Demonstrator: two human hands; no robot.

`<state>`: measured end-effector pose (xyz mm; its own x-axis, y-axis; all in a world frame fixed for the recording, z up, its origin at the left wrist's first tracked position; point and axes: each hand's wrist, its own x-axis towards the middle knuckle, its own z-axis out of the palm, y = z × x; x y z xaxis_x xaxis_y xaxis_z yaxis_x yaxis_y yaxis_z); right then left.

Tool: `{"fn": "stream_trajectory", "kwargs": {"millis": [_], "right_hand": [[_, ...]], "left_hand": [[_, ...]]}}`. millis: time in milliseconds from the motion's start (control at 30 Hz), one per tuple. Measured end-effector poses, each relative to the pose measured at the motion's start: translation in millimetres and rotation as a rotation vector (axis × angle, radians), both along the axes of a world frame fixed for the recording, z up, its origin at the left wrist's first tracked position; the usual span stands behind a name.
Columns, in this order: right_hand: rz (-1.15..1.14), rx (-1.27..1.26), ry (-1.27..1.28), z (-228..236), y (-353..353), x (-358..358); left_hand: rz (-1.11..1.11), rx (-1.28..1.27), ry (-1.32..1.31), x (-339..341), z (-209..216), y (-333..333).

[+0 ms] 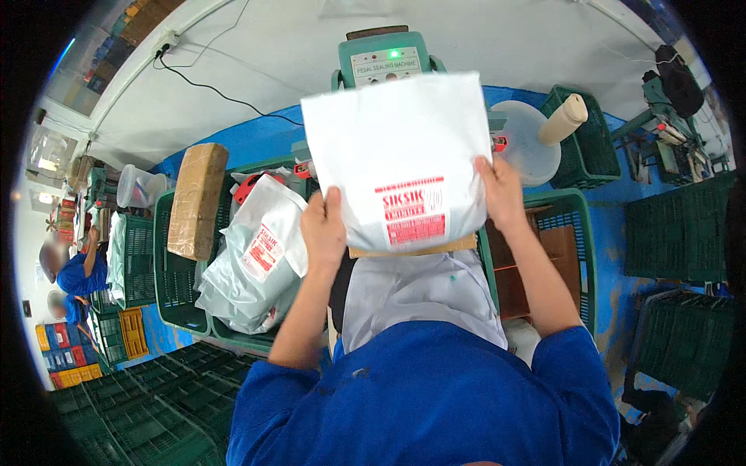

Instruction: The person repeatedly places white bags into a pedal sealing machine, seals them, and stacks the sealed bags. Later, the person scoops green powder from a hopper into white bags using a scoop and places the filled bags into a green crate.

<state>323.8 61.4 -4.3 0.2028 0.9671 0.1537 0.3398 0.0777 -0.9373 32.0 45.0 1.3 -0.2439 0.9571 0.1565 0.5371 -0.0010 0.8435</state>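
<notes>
A white plastic bag (392,147) with red print is stretched between my two hands. My left hand (323,229) pinches its left edge, thumb on the front. On the opposite edge my right hand (501,193) grips in the same way. Behind the bag's upper edge stands a green pedal sealing machine (382,56) with a lit green lamp; the bag hides most of its lower part. Left of my left arm, similar filled white bags (252,256) lie piled on a green crate. The bag's contents do not show.
A taped brown cardboard box (197,202) rests on the left green crate (180,299). To the right are a crate with brown boards (536,268), a round translucent tub (522,144) and a cream bottle-shaped container (565,119). Two people in blue (81,273) are at far left.
</notes>
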Motion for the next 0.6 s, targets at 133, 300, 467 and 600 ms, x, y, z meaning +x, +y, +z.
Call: {"fn": "stream_trajectory", "kwargs": {"millis": [133,300,467,600], "right_hand": [[-0.076,-0.242,0.029,-73,-27,-14],[-0.089,-0.349,0.045,-113,-52,-21],[-0.084,-0.233,0.22,-79,-44,-19],[-0.13,-0.134,0.378,-65,-24,-21]], "left_hand": [[-0.024,-0.149,-0.039,15,-82,-23],[-0.126,-0.262,-0.162,21,-105,-41],[-0.176,-0.293,-0.657,15,-60,-23],[-0.035,-0.158,-0.597,32,-52,-15]]}}
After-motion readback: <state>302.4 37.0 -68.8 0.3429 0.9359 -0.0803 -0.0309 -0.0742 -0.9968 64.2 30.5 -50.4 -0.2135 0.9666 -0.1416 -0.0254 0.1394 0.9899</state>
